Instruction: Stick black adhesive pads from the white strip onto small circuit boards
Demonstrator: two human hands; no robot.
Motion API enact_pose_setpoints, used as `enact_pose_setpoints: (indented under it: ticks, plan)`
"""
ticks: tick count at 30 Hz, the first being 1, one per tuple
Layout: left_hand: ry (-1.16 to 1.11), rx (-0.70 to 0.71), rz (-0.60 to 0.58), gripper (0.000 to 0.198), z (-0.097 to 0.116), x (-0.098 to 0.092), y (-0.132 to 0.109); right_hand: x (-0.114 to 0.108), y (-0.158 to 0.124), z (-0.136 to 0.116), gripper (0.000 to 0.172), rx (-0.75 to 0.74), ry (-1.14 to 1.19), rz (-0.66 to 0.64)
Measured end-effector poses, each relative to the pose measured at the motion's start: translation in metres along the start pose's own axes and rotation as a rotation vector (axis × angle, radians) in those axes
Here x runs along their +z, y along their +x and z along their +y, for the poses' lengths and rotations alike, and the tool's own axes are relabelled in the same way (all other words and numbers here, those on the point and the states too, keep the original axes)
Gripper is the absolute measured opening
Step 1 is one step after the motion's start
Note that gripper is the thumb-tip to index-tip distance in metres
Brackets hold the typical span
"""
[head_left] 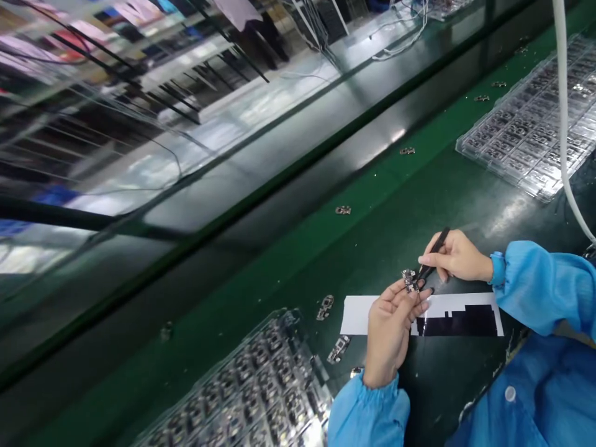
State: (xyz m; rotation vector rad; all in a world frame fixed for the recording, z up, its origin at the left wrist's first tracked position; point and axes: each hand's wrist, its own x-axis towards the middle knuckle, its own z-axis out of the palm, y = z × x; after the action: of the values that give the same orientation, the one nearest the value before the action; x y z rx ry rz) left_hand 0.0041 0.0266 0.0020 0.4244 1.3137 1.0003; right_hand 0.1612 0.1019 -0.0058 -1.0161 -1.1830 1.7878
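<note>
Between the thumb and fingers of my left hand is a small circuit board, held up over a white strip. My right hand is closed around black tweezers, whose tips reach down to the edge of that board. Whether the tips grip anything is too small to tell. Beneath my left hand lies the white backing strip with black film pieces on its right part. Two loose circuit boards, one farther back and one nearer, rest left of my left hand.
A clear tray full of circuit boards stands at the lower left, and another tray at the upper right. Several boards, one being a small board, lie along the green belt. A white cable hangs down at the right.
</note>
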Motion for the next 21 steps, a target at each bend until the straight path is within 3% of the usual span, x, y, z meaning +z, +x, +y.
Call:
enact_pose_setpoints:
  ticks: [21]
  plan:
    - [-0.002, 0.027, 0.021, 0.041, -0.0005, 0.0054, -0.0023, 0.0022, -0.0015, -0.0020, 0.036, 0.044, -0.068, 0.011]
